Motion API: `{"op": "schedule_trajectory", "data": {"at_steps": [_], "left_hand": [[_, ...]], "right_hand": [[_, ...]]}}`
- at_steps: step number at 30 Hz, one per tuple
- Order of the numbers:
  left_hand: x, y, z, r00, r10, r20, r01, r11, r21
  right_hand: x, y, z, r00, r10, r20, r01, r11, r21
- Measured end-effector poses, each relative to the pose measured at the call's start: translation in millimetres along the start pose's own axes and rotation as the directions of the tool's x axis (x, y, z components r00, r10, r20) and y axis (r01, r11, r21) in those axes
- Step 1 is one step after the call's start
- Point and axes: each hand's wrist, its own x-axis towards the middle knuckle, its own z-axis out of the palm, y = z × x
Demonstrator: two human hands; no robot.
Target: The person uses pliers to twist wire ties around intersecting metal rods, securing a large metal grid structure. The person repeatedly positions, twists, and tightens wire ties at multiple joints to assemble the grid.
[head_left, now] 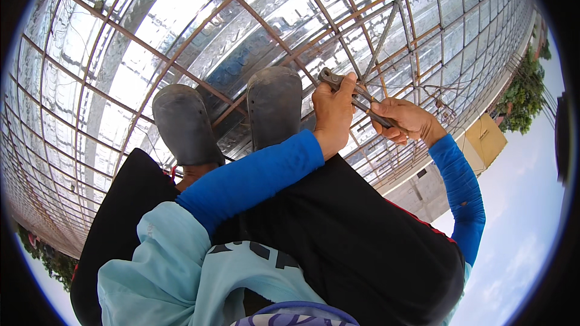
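Note:
My left hand [334,111] is closed near the head of a pair of dark metal pliers [329,76], with its thumb up against the tool. Farther along, the fingers of my right hand [408,119] wrap round the handle end. The pliers slant down to the right between both hands, just above a grid of rusty rebar [263,23]. Tie wire [444,89] lies loosely bent on the bars right of my hands. Whether my left fingers also pinch wire is hidden.
Shiny ribbed metal decking [163,9] lies under the rebar. My feet in dark clogs [275,105] rest on the bars. A thicker grey bar [389,24] crosses the grid diagonally. Beyond the deck's right edge stand a yellowish structure [485,139] and trees [524,99].

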Motion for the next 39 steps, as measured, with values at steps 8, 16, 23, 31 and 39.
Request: {"op": "schedule_trajectory", "data": {"at_steps": [8, 16, 23, 31, 39], "left_hand": [[-1, 18, 24, 0.935, 0.114, 0.337, -0.052, 0.981, -0.188], [8, 54, 18, 0.805, 0.27, 0.529, -0.21, 0.963, -0.171], [31, 109, 6, 0.736, -0.044, 0.675, -0.176, 0.951, 0.254], [21, 155, 17, 0.748, 0.173, 0.641, -0.455, 0.837, 0.305], [27, 200, 5, 0.721, 0.105, 0.685, -0.36, 0.902, 0.24]], "right_hand": [[-37, 12, 32, 0.763, -0.495, -0.416, 0.202, 0.793, -0.574], [-49, 12, 35, 0.625, -0.662, -0.414, 0.245, 0.67, -0.701], [-61, 15, 43, 0.648, -0.664, -0.373, 0.225, 0.635, -0.739], [-60, 4, 61, 0.639, -0.725, -0.258, -0.038, 0.305, -0.952], [-11, 40, 37, 0.488, -0.746, -0.453, 0.294, 0.629, -0.72]]}}
